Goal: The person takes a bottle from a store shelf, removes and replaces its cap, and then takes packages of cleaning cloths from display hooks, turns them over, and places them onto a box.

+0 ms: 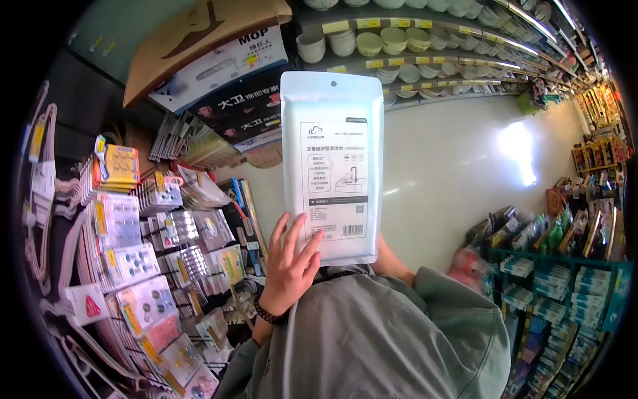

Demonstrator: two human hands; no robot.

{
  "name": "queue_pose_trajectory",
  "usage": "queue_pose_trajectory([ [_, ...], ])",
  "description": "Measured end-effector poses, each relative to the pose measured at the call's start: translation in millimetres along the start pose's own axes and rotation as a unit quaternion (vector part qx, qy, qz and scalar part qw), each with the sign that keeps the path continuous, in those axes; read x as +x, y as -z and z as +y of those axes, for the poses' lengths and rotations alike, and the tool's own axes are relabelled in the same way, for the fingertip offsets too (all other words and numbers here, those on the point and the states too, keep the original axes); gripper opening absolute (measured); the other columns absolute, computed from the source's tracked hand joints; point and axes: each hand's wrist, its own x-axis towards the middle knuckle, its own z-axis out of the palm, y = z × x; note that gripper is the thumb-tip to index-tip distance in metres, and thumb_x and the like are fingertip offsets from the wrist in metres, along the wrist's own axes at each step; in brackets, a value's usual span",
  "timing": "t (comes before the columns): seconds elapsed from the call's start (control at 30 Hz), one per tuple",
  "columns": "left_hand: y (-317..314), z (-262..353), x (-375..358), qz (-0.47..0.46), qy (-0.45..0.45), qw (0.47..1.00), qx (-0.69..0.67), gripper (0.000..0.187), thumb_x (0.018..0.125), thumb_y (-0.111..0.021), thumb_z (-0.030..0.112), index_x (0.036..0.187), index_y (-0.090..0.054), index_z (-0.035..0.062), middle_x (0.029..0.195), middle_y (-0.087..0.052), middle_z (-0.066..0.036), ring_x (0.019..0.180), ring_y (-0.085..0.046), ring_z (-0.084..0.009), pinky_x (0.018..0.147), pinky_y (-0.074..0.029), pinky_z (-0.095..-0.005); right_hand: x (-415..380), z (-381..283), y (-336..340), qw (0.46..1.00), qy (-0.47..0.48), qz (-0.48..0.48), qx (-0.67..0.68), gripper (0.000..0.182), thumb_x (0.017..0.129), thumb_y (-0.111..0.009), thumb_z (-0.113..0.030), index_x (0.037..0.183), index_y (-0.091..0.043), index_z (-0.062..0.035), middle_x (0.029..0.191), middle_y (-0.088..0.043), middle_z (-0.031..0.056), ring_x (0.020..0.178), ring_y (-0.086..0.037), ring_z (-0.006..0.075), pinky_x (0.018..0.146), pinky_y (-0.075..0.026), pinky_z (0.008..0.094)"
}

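A pale, silvery flat pouch (332, 166) stands upright before me, with a hang hole at its top. Its printed panel shows Chinese text, a drawing of a sink and tap, and a barcode. My left hand (290, 266), a dark beaded bracelet at its wrist, lies over the pouch's lower left corner. Its fingers are spread on or just before the printed face. Behind the pouch's lower right edge my right forearm shows; the right hand itself is hidden there.
Hanging packs of hooks (143, 306) crowd the left rack. Boxes marked MOP (226, 70) stand at upper left. Shelves of bowls (392, 41) run along the back. On the right are a teal rack (561, 266) of small packets and a pale floor (438, 166).
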Motion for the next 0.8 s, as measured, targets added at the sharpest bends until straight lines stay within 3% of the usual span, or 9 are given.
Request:
queue_pose_trajectory([
  [0.37, 32, -92, 157, 0.000, 0.045, 0.998, 0.038, 0.052, 0.085, -0.071, 0.008, 0.136, -0.060, 0.0115, 0.152, -0.042, -0.019, 0.138, -0.040, -0.0452, 0.111, -0.037, -0.0568, 139, -96, -30, 0.999, -0.025, 0.037, -0.022, 0.062, 0.106, -0.043, -0.036, 0.153, -0.031, 0.0022, 0.147, -0.049, 0.0168, 0.131, -0.052, 0.0324, 0.107, -0.047, 0.0465],
  [0.47, 43, -103, 190, 0.005, 0.058, 0.996, -0.069, 0.074, 0.082, -0.079, 0.032, 0.145, -0.050, 0.0064, 0.157, -0.032, -0.026, 0.144, -0.031, -0.0494, 0.115, -0.031, -0.0576, 166, -116, -52, 0.996, -0.027, 0.026, -0.083, 0.062, 0.107, -0.043, -0.035, 0.154, -0.030, 0.0020, 0.147, -0.049, 0.0167, 0.131, -0.052, 0.0321, 0.107, -0.046, 0.0465],
  [0.5, 44, -111, 196, 0.005, 0.060, 0.990, -0.130, 0.091, 0.078, -0.082, 0.043, 0.149, -0.043, 0.0025, 0.158, -0.026, -0.030, 0.146, -0.027, -0.0506, 0.117, -0.028, -0.0574, 178, -123, -73, 0.989, -0.019, -0.004, -0.144, 0.063, 0.106, -0.045, -0.031, 0.156, -0.021, -0.0001, 0.153, -0.035, 0.0152, 0.137, -0.040, 0.0300, 0.111, -0.038, 0.0440],
  [0.6, 55, -126, 217, 0.067, 0.078, 0.957, -0.272, 0.119, 0.065, -0.092, 0.048, 0.155, -0.029, 0.0006, 0.160, -0.023, -0.029, 0.147, -0.029, -0.0446, 0.119, -0.027, -0.0524, 211, -125, -130, 0.927, 0.053, -0.100, -0.357, 0.081, 0.105, -0.051, -0.017, 0.162, 0.006, -0.0063, 0.169, 0.007, 0.0107, 0.155, -0.006, 0.0235, 0.123, -0.013, 0.0365],
  [0.63, 52, -132, 216, 0.077, 0.119, 0.922, -0.362, 0.131, 0.058, -0.097, 0.044, 0.156, -0.023, -0.0014, 0.157, -0.027, -0.026, 0.146, -0.032, -0.0398, 0.119, -0.027, -0.0495, 225, -120, -131, 0.898, 0.079, -0.128, -0.413, 0.082, 0.103, -0.053, -0.015, 0.162, 0.003, -0.0058, 0.169, 0.007, 0.0138, 0.155, -0.001, 0.0252, 0.123, -0.010, 0.0385],
  [0.67, 45, -133, 220, 0.127, 0.141, 0.853, -0.487, 0.128, 0.061, -0.096, 0.035, 0.156, -0.019, -0.0030, 0.154, -0.032, -0.021, 0.144, -0.034, -0.0347, 0.118, -0.029, -0.0462, 236, -119, -130, 0.865, 0.107, -0.154, -0.465, 0.084, 0.101, -0.056, -0.013, 0.162, 0.001, -0.0052, 0.169, 0.007, 0.0169, 0.156, 0.005, 0.0268, 0.124, -0.006, 0.0404],
  [0.7, 47, -141, 225, 0.152, 0.138, 0.846, -0.492, 0.122, 0.064, -0.092, 0.028, 0.156, -0.019, -0.0035, 0.152, -0.035, -0.020, 0.142, -0.037, -0.0328, 0.116, -0.032, -0.0446, 244, -126, -136, 0.791, 0.126, -0.162, -0.576, 0.083, 0.098, -0.059, -0.010, 0.161, -0.006, -0.0035, 0.168, 0.008, 0.0220, 0.156, 0.007, 0.0329, 0.124, -0.005, 0.0457],
  [0.73, 52, -150, 228, 0.173, 0.136, 0.839, -0.498, 0.115, 0.067, -0.088, 0.021, 0.156, -0.018, -0.0040, 0.150, -0.037, -0.019, 0.139, -0.041, -0.0309, 0.114, -0.036, -0.0430, 253, -129, -143, 0.774, 0.144, -0.167, -0.594, 0.081, 0.096, -0.063, -0.010, 0.160, -0.014, -0.0038, 0.168, 0.006, 0.0227, 0.155, 0.007, 0.0378, 0.123, -0.005, 0.0488],
  [0.8, 72, -169, 241, 0.196, 0.209, 0.805, -0.519, 0.090, 0.074, -0.068, 0.010, 0.151, -0.026, -0.0075, 0.138, -0.050, -0.022, 0.126, -0.055, -0.0297, 0.105, -0.047, -0.0404, 272, -139, -150, 0.731, 0.165, -0.169, -0.640, 0.083, 0.091, -0.068, -0.009, 0.159, -0.020, -0.0043, 0.168, 0.003, 0.0227, 0.156, 0.003, 0.0373, 0.124, -0.005, 0.0501],
])
